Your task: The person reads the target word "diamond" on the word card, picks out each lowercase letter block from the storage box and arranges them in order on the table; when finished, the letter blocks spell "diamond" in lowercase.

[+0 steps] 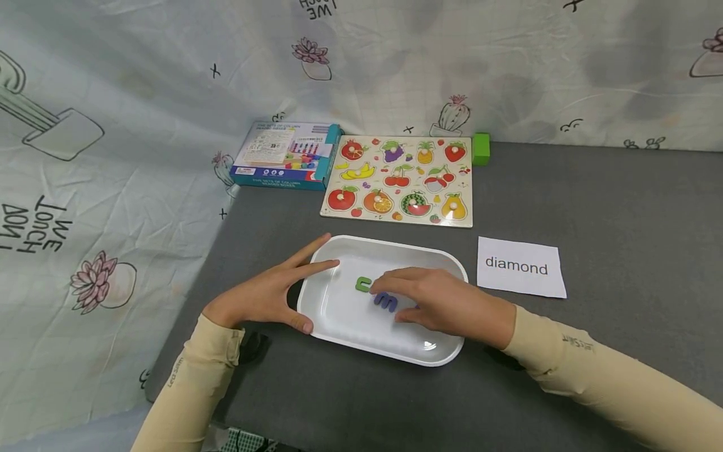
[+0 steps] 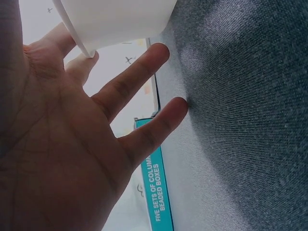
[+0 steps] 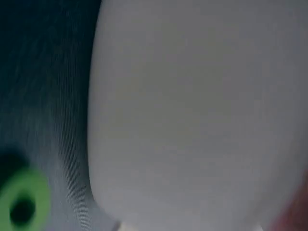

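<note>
A white tray (image 1: 361, 342) lies on the grey table with a green letter (image 1: 363, 285) and a purple letter m (image 1: 386, 302) inside. At the tray's left end my left hand (image 1: 265, 294) touches the rim, its fingers spread and fairly straight; the left wrist view shows that hand (image 2: 72, 134) beside the tray's wall (image 2: 120, 19). Over the tray reaches my right hand (image 1: 443, 302), fingers lightly bent around the m with a gap between index finger and thumb. A bit of purple shows beneath its palm, mostly hidden. The right wrist view is blurred.
Behind the tray lie a fruit puzzle board (image 1: 373, 172), a boxed set (image 1: 282, 157) and a green block (image 1: 481, 149). To the right is a card reading "diamond" (image 1: 521, 282). A green ring-shaped piece (image 3: 41, 202) appears outside the tray in the right wrist view.
</note>
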`<state>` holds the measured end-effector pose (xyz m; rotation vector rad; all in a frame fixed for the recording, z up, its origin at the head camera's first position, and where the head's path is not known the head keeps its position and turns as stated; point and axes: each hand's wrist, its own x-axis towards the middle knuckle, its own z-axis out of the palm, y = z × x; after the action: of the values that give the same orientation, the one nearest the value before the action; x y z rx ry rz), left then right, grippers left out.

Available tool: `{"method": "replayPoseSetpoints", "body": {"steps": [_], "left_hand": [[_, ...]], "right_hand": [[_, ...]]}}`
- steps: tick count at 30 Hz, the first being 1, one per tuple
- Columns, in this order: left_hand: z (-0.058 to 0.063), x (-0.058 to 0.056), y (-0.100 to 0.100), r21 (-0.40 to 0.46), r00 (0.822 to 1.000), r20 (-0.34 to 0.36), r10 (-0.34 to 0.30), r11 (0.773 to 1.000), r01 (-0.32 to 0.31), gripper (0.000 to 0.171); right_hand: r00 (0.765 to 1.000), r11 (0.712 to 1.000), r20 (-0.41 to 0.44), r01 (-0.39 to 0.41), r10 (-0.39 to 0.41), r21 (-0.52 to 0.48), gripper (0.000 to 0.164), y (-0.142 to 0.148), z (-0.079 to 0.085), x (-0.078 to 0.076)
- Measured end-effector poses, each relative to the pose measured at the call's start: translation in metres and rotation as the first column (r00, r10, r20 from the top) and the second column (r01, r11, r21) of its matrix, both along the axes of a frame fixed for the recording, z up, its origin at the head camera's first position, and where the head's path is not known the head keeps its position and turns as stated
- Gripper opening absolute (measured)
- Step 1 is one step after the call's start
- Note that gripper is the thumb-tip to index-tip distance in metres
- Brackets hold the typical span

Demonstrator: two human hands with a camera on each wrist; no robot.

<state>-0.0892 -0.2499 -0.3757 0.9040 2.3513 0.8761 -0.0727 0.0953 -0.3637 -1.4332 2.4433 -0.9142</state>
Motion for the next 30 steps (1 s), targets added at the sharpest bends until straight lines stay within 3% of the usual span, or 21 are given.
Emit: {"method": "replayPoseSetpoints", "body": {"steps": [8, 16, 21, 26, 30], "left_hand": [[0.0, 0.001, 0.0, 0.01, 1.0, 0.002, -0.004, 1.0, 0.004, 0.107], [-0.001, 0.001, -0.002, 0.01, 1.0, -0.005, 0.001, 1.0, -0.001, 0.107], [0.001, 0.001, -0.001, 0.002, 1.0, -0.002, -0.001, 1.0, 0.001, 0.106], [0.002, 0.002, 0.0, -0.009, 1.0, 0.001, -0.002, 1.0, 0.002, 0.107], [0.003, 0.002, 0.001, 0.001, 1.0, 0.003, 0.003, 1.0, -0.003, 0.107]], "right_hand": [[0.997, 0.995, 0.008, -0.071, 0.071, 0.075, 0.051, -0.023, -0.019, 0.002], [0.994, 0.986, -0.098, -0.021, 0.038, 0.167, 0.042, -0.031, -0.025, 0.005], [0.992, 0.993, -0.123, -0.02, 0.035, 0.116, 0.042, -0.029, -0.028, 0.006], [0.998, 0.996, -0.069, 0.011, -0.005, 0.094, 0.036, -0.024, -0.025, 0.008], [0.999, 1.0, -0.032, 0.019, -0.018, 0.007, 0.03, -0.017, -0.017, 0.009]]}}
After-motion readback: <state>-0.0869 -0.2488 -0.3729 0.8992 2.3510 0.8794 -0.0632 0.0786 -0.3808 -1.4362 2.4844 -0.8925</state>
